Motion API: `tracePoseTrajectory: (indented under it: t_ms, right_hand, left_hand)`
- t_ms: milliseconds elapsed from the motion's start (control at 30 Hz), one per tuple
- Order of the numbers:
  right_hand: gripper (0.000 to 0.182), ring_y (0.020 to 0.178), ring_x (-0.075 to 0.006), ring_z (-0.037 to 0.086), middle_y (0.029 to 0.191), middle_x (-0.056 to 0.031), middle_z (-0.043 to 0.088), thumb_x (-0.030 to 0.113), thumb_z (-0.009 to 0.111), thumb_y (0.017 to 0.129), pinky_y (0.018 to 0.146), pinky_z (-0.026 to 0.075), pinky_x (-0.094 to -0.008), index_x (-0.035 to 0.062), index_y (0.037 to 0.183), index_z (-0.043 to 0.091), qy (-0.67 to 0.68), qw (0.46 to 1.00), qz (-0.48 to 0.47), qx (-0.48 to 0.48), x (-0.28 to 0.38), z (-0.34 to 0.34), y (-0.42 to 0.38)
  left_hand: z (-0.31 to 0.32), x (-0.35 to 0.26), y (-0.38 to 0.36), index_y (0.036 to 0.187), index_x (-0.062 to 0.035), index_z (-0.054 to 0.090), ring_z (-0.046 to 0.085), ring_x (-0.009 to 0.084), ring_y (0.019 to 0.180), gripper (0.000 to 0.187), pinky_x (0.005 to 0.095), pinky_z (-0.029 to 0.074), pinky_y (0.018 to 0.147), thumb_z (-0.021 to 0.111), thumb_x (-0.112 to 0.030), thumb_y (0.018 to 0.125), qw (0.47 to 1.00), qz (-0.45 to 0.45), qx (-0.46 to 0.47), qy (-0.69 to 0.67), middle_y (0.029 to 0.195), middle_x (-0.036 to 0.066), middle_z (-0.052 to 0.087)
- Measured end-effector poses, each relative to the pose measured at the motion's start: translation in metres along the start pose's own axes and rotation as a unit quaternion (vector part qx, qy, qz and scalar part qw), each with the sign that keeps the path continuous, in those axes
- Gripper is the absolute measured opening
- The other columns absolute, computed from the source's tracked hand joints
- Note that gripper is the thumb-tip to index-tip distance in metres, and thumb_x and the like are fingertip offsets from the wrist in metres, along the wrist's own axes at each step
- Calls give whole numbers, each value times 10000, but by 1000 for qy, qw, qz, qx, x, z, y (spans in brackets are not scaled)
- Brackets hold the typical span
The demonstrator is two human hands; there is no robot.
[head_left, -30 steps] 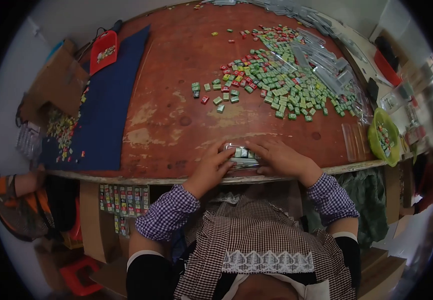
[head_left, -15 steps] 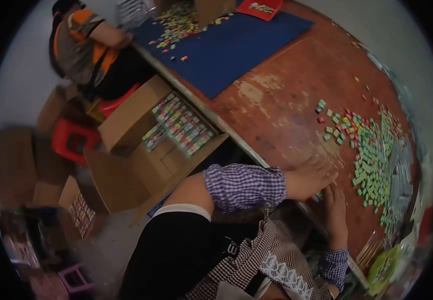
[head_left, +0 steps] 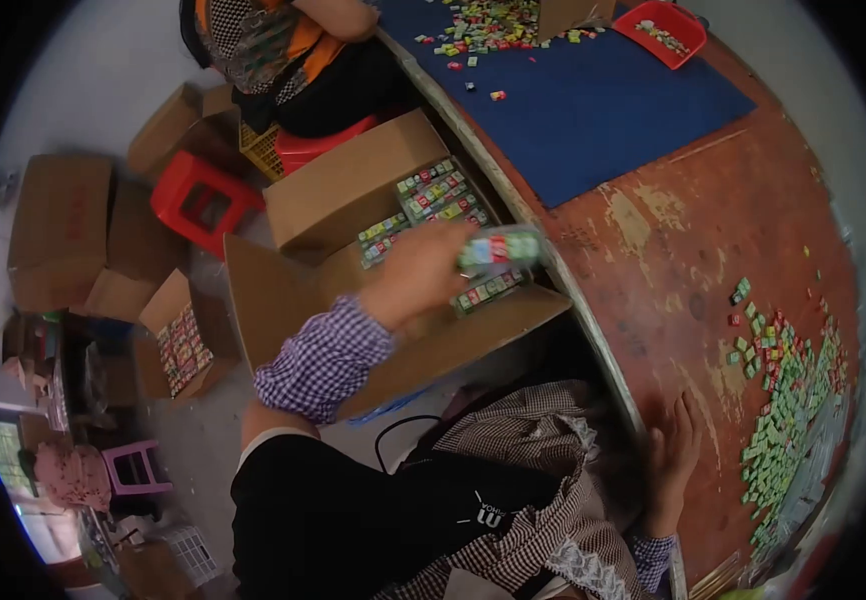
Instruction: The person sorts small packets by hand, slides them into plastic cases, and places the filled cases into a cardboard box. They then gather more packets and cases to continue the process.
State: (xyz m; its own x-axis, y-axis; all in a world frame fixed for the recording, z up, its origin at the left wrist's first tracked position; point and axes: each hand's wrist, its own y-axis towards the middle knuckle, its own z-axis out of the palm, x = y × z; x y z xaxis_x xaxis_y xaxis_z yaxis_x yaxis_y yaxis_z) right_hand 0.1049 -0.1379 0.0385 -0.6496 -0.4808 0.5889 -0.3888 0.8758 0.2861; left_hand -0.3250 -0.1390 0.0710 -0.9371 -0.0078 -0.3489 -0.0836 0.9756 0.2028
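Head view: left hand [head_left: 419, 265] clamped round one end of a clear block pack [head_left: 503, 250] above the cardboard box [head_left: 343, 190], probably leaving the rest free; right hand [head_left: 673, 455] spread, seemingly empty, by the surface [head_left: 643, 310] edge.

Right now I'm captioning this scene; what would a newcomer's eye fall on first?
Probably the left hand, holding a clear pack of green and red pieces over an open cardboard box. Then the heap of small, mostly green pieces on the red-brown table at right, and the bright red stool at upper left.
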Motion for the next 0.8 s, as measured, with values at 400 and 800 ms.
tracePoseTrajectory:
  t_ms: [400,800]
  right_hand:
    - [221,1037,-333,562,1125,-173,609,113,553,912,916,449,-412,-29,1067,624,-72,990,98,73,12,12,10]
    - [192,1025,-314,564,1093,-164,602,97,554,890,903,454,-404,-22,1018,632,-55,990,119,48,1,16,3]
  left_hand:
    - [184,225,-93,1161,-78,579,589,343,1034,475,470,497,827,707,-126,706,930,-326,123,113,1099,159,610]
    - [239,298,-92,1318,-12,467,424,330,1270,619,450,272,1085,657,-386,863,794,-471,-353,-152,1353,177,485]
